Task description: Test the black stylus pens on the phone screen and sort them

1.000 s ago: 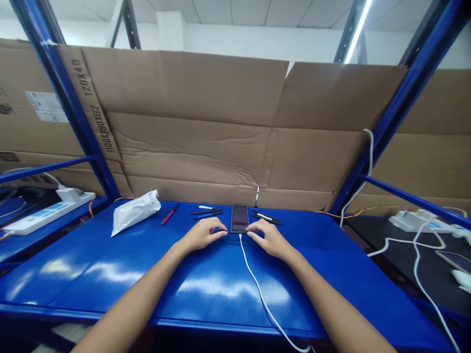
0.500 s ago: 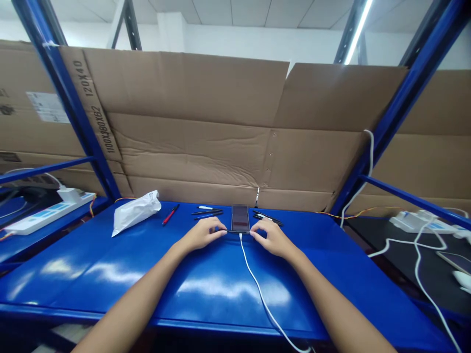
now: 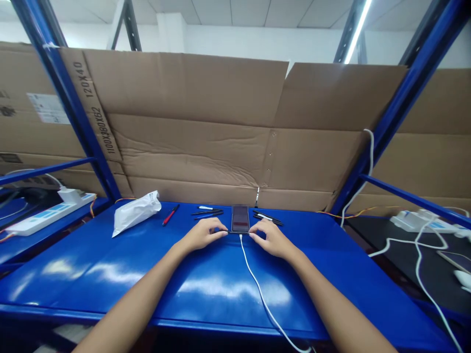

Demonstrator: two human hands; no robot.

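Note:
A dark phone lies on the blue table, a white cable running from its near end toward the table's front edge. Across that near end is a thin black pen, held level between both hands. My left hand pinches its left end with thumb and fingers. Its right end sits in the fingertips of my right hand. Left of the phone lie several pens, among them a blue pen. More black pens rest to its right, just beyond my right hand.
A red pen and a white plastic pouch lie farther left on the blue table. Cardboard walls the back between blue posts. Power strips and loose cables occupy the neighbouring surfaces.
The right fingertips have shifted very slightly left along the pen. Otherwise the hands, phone and cable look the same.

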